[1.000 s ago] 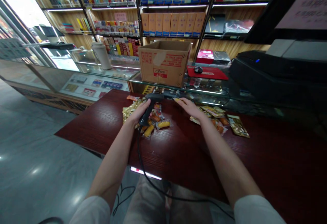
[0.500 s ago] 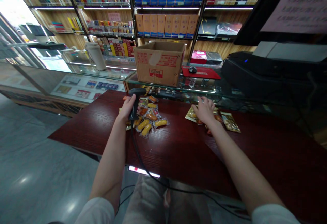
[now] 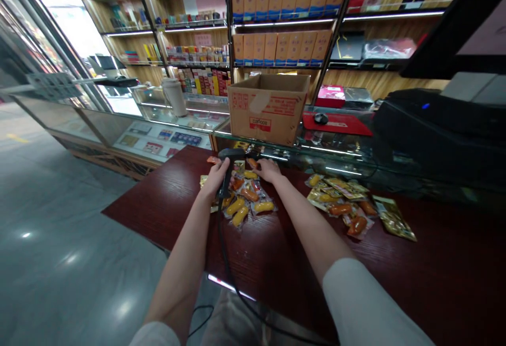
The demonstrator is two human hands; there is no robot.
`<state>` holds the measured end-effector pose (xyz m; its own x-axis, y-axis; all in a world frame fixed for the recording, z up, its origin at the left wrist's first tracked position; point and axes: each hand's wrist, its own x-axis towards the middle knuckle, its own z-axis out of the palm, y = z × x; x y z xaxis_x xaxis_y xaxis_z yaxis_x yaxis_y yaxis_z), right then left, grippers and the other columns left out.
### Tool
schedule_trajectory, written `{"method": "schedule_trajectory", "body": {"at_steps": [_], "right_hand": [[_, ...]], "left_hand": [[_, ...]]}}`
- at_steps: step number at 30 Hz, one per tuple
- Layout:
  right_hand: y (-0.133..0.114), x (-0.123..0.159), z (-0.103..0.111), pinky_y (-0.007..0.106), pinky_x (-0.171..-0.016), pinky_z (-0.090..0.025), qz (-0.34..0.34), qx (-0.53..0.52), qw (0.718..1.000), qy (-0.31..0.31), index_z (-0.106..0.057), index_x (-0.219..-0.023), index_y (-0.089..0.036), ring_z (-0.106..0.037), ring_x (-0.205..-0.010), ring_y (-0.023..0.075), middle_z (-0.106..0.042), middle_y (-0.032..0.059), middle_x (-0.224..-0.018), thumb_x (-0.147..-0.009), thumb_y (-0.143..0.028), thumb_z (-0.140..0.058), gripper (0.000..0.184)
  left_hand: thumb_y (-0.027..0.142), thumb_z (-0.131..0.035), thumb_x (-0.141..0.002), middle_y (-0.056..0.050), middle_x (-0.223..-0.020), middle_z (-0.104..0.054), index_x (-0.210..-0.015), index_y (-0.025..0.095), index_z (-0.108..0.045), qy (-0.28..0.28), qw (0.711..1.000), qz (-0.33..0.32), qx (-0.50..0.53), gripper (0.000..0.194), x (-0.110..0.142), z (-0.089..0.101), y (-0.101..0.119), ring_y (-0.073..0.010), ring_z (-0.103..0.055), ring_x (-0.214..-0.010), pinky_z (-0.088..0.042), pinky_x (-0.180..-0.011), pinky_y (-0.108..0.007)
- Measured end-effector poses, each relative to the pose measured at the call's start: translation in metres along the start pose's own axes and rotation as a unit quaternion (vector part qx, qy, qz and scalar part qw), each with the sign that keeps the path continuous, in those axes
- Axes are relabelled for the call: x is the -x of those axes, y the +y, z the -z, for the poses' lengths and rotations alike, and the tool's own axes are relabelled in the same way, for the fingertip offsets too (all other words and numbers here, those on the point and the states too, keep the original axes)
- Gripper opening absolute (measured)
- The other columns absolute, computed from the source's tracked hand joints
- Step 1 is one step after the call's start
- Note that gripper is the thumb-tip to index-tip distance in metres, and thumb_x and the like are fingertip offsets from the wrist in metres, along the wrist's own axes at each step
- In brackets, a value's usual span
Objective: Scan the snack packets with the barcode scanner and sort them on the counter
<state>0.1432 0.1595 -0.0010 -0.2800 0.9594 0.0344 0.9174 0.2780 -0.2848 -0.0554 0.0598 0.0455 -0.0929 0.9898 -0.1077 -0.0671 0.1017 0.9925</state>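
Observation:
My left hand [image 3: 217, 177] is wrapped round the handle of a black barcode scanner [image 3: 226, 175], its head pointing right and its cable running down past the table edge. Under and beside the scanner lies a loose pile of clear-wrapped sausages, yellow ones [image 3: 236, 206] and orange ones [image 3: 249, 194]. My right hand [image 3: 269, 170] is at the back right of this pile, fingers bent and a little apart, its tips at the end of an orange wrapped sausage [image 3: 252, 163]. Farther right, a second group holds gold packets [image 3: 348, 188] and more wrapped sausages [image 3: 358, 225].
An open cardboard box [image 3: 269, 111] stands on the glass counter [image 3: 332, 159] behind the dark red table [image 3: 158, 198]. A mouse [image 3: 321, 118] rests on a red mat [image 3: 348, 125]. A black machine [image 3: 435, 125] fills the right back; a pale tumbler [image 3: 174, 97] stands left.
My right hand has moved left from the gold packets to the sausage pile, uncovering the right group. My left hand still holds the scanner. The whole view has shifted.

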Motion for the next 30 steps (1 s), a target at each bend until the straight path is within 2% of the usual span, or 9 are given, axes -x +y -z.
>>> {"method": "schedule_trajectory", "body": {"at_steps": [4, 7, 9, 12, 14, 16, 23, 28, 30], "right_hand": [[0.007, 0.004, -0.001, 0.036, -0.097, -0.045, -0.034, -0.075, 0.995, 0.056, -0.072, -0.106, -0.013, -0.06, -0.118, 0.029, -0.07, 0.0189, -0.123, -0.097, -0.027, -0.056, 0.024], [0.024, 0.016, -0.001, 0.032, -0.08, -0.049, -0.08, -0.233, 0.965, 0.084, -0.072, -0.09, -0.014, -0.068, -0.088, 0.0226, -0.073, 0.0135, -0.097, -0.099, -0.035, -0.052, 0.031], [0.038, 0.03, 0.0, 0.029, -0.065, -0.048, -0.101, -0.397, 0.909, 0.079, -0.069, -0.083, -0.016, -0.063, -0.066, 0.0168, -0.071, 0.0086, -0.082, -0.095, -0.045, -0.058, 0.033], [0.056, 0.058, 0.0, 0.026, -0.056, -0.045, -0.095, -0.613, 0.782, 0.054, -0.066, -0.081, -0.017, -0.057, -0.057, 0.0124, -0.069, 0.0058, -0.076, -0.08, -0.048, -0.074, 0.031], [0.062, 0.075, 0.0, 0.025, -0.056, -0.046, -0.08, -0.669, 0.737, 0.045, -0.068, -0.084, -0.017, -0.058, -0.06, 0.0122, -0.07, 0.0052, -0.077, -0.074, -0.044, -0.079, 0.031], [0.064, 0.087, -0.001, 0.025, -0.057, -0.046, -0.075, -0.691, 0.717, 0.051, -0.069, -0.086, -0.018, -0.058, -0.061, 0.0125, -0.07, 0.0047, -0.077, -0.072, -0.043, -0.081, 0.031], [0.059, 0.096, -0.002, 0.026, -0.059, -0.045, -0.054, -0.694, 0.716, 0.054, -0.069, -0.087, -0.018, -0.058, -0.062, 0.0125, -0.068, 0.0032, -0.077, -0.069, -0.046, -0.081, 0.035], [0.058, 0.099, -0.006, 0.025, -0.061, -0.045, -0.013, -0.644, 0.764, 0.045, -0.064, -0.078, -0.018, -0.059, -0.063, 0.0133, -0.062, 0.0003, -0.066, -0.072, -0.05, -0.072, 0.033], [0.058, 0.097, -0.005, 0.027, -0.062, -0.046, 0.0, -0.601, 0.797, 0.052, -0.065, -0.081, -0.018, -0.059, -0.063, 0.0145, -0.062, 0.0012, -0.068, -0.078, -0.052, -0.064, 0.034]], "left_hand": [[0.06, -0.062, -0.091, -0.004, -0.06, -0.065, -0.109, 0.01, -0.07, -0.001, 1.0, -0.01, 0.006, 0.054, -0.002, 0.001, -0.002, -0.0122, -0.053, -0.043, -0.044, -0.043, -0.023], [0.061, -0.061, -0.092, -0.005, -0.06, -0.065, -0.107, 0.009, -0.071, -0.024, 1.0, 0.0, 0.007, 0.055, -0.001, 0.001, -0.003, -0.0128, -0.053, -0.044, -0.044, -0.045, -0.024], [0.06, -0.06, -0.093, -0.007, -0.066, -0.068, -0.108, 0.009, -0.071, -0.047, 0.999, 0.0, 0.018, 0.054, 0.0, 0.0, -0.004, -0.0135, -0.055, -0.048, -0.045, -0.047, -0.025], [0.061, -0.06, -0.092, -0.008, -0.068, -0.069, -0.111, 0.01, -0.072, -0.085, 0.996, 0.008, 0.021, 0.055, 0.003, -0.004, -0.007, -0.015, -0.056, -0.05, -0.045, -0.048, -0.026], [0.064, -0.06, -0.09, -0.006, -0.06, -0.064, -0.111, 0.011, -0.072, -0.12, 0.992, 0.018, 0.014, 0.059, 0.005, -0.007, -0.008, -0.0151, -0.054, -0.048, -0.042, -0.046, -0.026], [0.067, -0.061, -0.088, -0.003, -0.054, -0.059, -0.109, 0.01, -0.072, -0.155, 0.988, 0.013, 0.015, 0.062, 0.008, -0.011, -0.009, -0.0141, -0.051, -0.046, -0.04, -0.045, -0.025], [0.068, -0.066, -0.084, -0.002, -0.054, -0.058, -0.096, 0.011, -0.072, -0.182, 0.983, 0.019, -0.007, 0.058, 0.016, -0.025, -0.01, -0.0115, -0.05, -0.044, -0.039, -0.042, -0.022], [0.069, -0.069, -0.081, -0.001, -0.054, -0.057, -0.086, 0.013, -0.066, -0.188, 0.982, 0.015, 0.002, 0.057, 0.021, -0.032, -0.009, -0.0106, -0.05, -0.044, -0.04, -0.043, -0.022], [0.07, -0.069, -0.08, -0.001, -0.054, -0.058, -0.086, 0.014, -0.066, -0.188, 0.982, 0.016, 0.003, 0.057, 0.02, -0.031, -0.01, -0.0106, -0.05, -0.045, -0.04, -0.044, -0.022]]}}
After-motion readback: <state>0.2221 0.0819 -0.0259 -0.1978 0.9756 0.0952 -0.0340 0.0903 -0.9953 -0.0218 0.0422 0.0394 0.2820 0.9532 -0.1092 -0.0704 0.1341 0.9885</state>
